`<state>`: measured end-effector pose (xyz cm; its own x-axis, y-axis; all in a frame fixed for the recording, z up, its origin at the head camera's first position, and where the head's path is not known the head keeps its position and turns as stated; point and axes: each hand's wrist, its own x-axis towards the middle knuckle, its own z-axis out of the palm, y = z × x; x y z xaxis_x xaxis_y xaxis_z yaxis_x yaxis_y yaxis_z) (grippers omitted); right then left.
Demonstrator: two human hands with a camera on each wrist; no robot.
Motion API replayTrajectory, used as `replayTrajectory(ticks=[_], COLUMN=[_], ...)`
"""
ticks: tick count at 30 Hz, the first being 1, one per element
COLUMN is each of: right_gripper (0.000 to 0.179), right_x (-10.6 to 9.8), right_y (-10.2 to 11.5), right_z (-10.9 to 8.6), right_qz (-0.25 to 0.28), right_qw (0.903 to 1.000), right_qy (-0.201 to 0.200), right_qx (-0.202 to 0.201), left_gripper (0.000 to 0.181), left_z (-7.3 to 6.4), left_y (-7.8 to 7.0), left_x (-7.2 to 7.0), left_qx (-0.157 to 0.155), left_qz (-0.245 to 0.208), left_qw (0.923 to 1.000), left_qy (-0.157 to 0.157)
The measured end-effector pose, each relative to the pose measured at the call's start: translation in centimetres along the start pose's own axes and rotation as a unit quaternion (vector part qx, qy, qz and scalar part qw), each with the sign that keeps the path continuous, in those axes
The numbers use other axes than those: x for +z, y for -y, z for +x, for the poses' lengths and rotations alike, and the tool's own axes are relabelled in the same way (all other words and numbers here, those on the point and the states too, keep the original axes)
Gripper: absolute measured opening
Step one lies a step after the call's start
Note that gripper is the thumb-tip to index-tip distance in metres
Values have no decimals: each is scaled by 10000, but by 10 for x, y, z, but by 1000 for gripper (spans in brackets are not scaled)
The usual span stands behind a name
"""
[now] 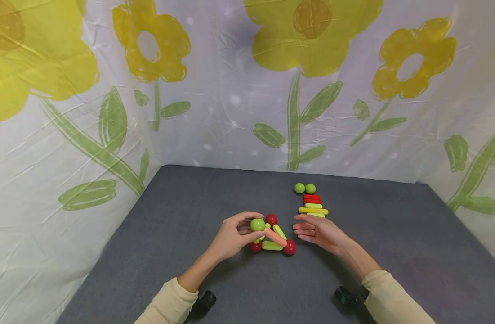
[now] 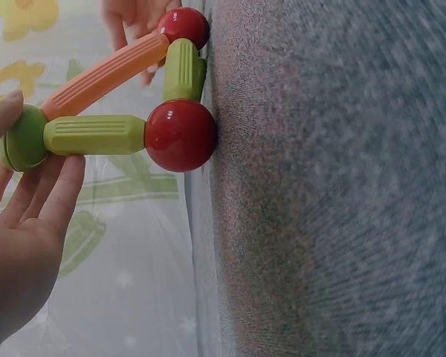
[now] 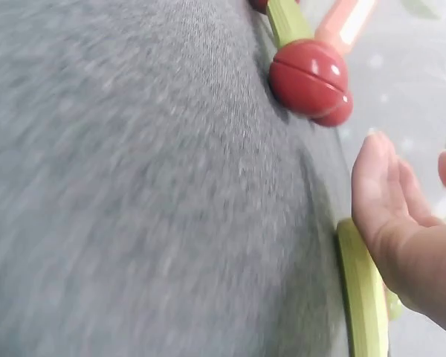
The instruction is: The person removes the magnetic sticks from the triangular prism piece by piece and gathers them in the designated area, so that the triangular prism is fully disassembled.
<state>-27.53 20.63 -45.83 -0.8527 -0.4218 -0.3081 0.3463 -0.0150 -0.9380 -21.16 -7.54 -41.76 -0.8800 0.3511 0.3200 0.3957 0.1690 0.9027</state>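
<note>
Backdrop (image 1: 223, 112): white cloth w/ yellow flowers, far side and both flanks of the dark grey tabletop (image 1: 150, 279). Beige sleeves (image 1: 170, 302) cover both forearms; black wrist units (image 1: 204, 305) sit below the cuffs.

L hand (image 1: 230, 236): grasping green ball (image 1: 257, 225) btwn thumb and fingers, held above the tabletop. R hand (image 1: 321, 232): released, fingers loosely extended, positioned R of the frame assy and just near of the loose rods. Contact w/ nearest loose rod (image 3: 363, 286): cannot tell.

Frame assy (near-centre of tabletop): triangular base, corners = 3 red balls, i.e. far (image 1: 271, 219), near L (image 2: 181, 135) and near R (image 1: 289, 247). Orange rod (image 1: 276, 237) slopes from green ball down to near R red ball; yellow-green upright (image 2: 94, 134) joins green ball to near L red ball. Base rods: yellow-green, near side (image 1: 272, 245) and R side (image 1: 279, 232); L side partly hidden.

Loose parts, far R of assy, in a row: long yellow rod (image 1: 313, 210), short yellow-green rod (image 1: 313, 206) just beyond, then 2 red rods (image 1: 312, 199). Farthest: 2 loose green balls (image 1: 299, 188), side by side.
</note>
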Motion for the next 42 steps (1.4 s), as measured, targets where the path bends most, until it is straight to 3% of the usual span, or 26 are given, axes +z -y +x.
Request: replayTrajectory(ticks=[7, 19, 29, 37, 42], right_gripper=[50, 43, 44, 46, 45], right_x=[14, 35, 34, 32, 35], right_y=[-2, 9, 8, 2, 3], right_z=[11, 22, 27, 26, 26], right_qz=[-982, -1829, -1815, -1627, -1597], right_qw=[9951, 9815, 9813, 9859, 9862], right_qy=[10, -310, -320, -159, -431], right_qx=[125, 482, 562, 351, -44], left_gripper=[38, 38, 37, 38, 37], left_z=[1, 1, 1, 0, 0], left_y=[-4, -2, -2, -2, -2], left_x=[2, 1, 2, 2, 2], left_qx=[-38, -56, -30, -75, -85], left_qz=[5, -84, -71, -118, -86], left_qw=[10000, 9999, 10000, 9999, 9999], left_qy=[21, 28, 12, -5, -14])
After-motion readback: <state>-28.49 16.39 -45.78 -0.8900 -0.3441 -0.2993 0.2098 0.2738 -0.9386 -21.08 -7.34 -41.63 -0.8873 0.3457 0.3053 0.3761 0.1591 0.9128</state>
